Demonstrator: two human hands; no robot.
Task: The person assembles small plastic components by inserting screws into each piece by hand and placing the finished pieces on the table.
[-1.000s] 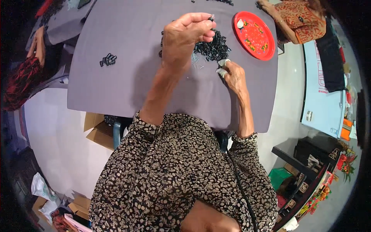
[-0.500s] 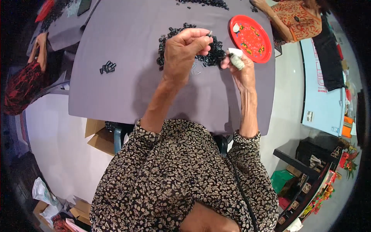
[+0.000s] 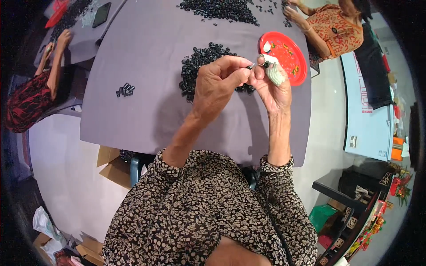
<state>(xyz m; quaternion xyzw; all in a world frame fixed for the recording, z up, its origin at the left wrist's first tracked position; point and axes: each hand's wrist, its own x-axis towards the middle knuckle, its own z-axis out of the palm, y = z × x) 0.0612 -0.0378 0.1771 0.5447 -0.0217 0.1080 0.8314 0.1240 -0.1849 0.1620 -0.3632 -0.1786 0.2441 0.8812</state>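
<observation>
My left hand (image 3: pixel 219 80) is closed, thumb and forefinger pinching a small black cylindrical part (image 3: pixel 250 67) with a clear or metallic tip. Its fingertips almost meet those of my right hand (image 3: pixel 274 91), which is also closed, with a small black part (image 3: pixel 266 64) showing among its fingers. White and pale green wrapping (image 3: pixel 276 76) covers some right-hand fingers. Under and beyond both hands lies a pile of black parts (image 3: pixel 195 66), partly hidden by them. A smaller group of black parts (image 3: pixel 125 90) rests to the left on the grey table (image 3: pixel 133 119).
A round red tray (image 3: pixel 303 62) with a colourful pattern stands right of my hands. Farther off is another black pile (image 3: pixel 217 9). Co-workers sit at upper right (image 3: pixel 335 33) and left (image 3: pixel 33 97). An open cardboard box (image 3: pixel 110 170) is below the table's front edge.
My left hand has moved right and down, bringing its small part up to my right hand. My right hand has shifted slightly, and the two hands' fingertips are now close together.
</observation>
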